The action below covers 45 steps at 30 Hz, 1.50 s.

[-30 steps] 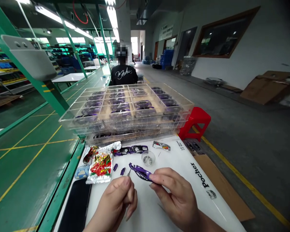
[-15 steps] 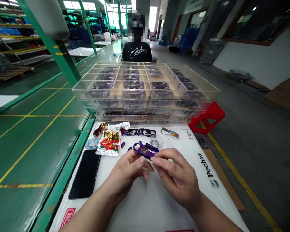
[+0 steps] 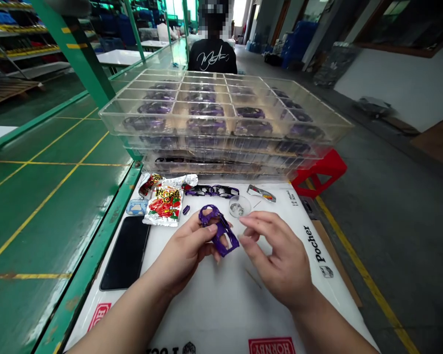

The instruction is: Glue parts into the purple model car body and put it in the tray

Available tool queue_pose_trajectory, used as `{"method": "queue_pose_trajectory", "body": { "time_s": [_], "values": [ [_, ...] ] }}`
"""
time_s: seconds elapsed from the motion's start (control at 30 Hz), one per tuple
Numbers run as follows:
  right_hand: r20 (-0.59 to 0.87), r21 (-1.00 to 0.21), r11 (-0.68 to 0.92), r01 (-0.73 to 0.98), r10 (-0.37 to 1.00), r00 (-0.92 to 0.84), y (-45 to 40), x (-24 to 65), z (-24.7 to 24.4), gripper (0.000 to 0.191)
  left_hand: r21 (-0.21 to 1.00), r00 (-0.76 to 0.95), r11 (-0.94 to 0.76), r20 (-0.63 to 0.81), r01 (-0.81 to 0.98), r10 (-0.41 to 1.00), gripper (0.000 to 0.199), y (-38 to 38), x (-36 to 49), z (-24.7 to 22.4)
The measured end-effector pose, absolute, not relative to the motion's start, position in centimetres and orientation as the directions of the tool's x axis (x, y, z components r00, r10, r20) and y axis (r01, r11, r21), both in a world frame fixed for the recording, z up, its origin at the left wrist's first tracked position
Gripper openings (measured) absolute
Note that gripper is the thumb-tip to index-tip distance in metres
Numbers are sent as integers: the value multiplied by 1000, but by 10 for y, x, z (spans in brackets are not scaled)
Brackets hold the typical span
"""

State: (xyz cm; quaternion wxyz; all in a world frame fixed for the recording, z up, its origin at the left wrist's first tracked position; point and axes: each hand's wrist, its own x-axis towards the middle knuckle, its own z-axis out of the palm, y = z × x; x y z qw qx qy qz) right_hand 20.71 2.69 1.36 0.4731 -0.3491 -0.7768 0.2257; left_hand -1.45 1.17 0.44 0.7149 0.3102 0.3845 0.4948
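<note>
My left hand (image 3: 190, 243) grips a purple toy car body (image 3: 220, 235), with the thumb on top and fingers beneath. Window and wheel openings show in the shell, which is tilted. My right hand (image 3: 275, 253) hovers just right of the car body, thumb and index fingertip apart and nothing visible between them. Beyond the hands lie a small purple part (image 3: 186, 210), a clear round dish (image 3: 239, 207) with tiny pieces in it, and further purple car bodies (image 3: 212, 191). A grey-and-silver cutter-like tool (image 3: 261, 193) rests behind the dish.
Stacked clear compartment trays (image 3: 221, 117) with purple car bodies stand at the back. On the left are a black phone (image 3: 125, 253), a snack packet (image 3: 164, 206) and a blue-white case (image 3: 137, 207). A red stool (image 3: 322, 172) stands right. A person (image 3: 212, 54) sits beyond the trays.
The car body has turned in my left hand, its near end swinging down toward me. My right hand has let go of it and opened slightly. The camera view has tipped downward.
</note>
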Motion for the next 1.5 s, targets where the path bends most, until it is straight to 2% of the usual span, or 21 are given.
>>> {"method": "queue_pose_trajectory", "body": {
  "time_s": [0.07,0.17,0.27,0.33,0.53,0.67,0.77,0.9,1.07,1.33,1.5],
  "values": [
    [450,-800,516,306,853,-263,30,210,13,18,887,248,287,-205,-363,947,30,10,-13,4],
    [229,-933,298,200,923,-309,35,212,10,15,940,282,218,-141,-263,949,35,10,-10,5],
    [86,-985,131,114,937,-338,37,210,8,23,952,286,199,-128,-234,950,34,10,-11,6],
    [44,-992,79,94,943,-331,37,209,8,26,963,277,179,-120,-200,953,33,11,-13,7],
    [26,-998,41,38,942,-334,37,208,7,24,990,261,85,-54,-110,964,32,12,-20,6],
    [11,-1000,2,-26,939,-345,37,208,5,26,977,254,137,-92,-162,963,41,12,-21,5],
    [33,-999,38,9,946,-321,36,208,5,22,958,235,182,-129,-220,963,48,13,-20,5],
    [83,-995,94,20,946,-313,35,206,9,23,952,208,184,-133,-247,969,40,13,-20,4],
    [160,-984,178,23,929,-332,34,206,14,18,947,219,126,-61,-296,974,29,11,-20,6],
    [105,-994,86,-70,934,-341,34,210,7,19,910,208,105,-21,-401,978,32,10,-20,5],
    [104,-991,68,-112,930,-352,35,212,5,23,899,231,130,-33,-419,972,28,8,-22,4]
  ]
}}
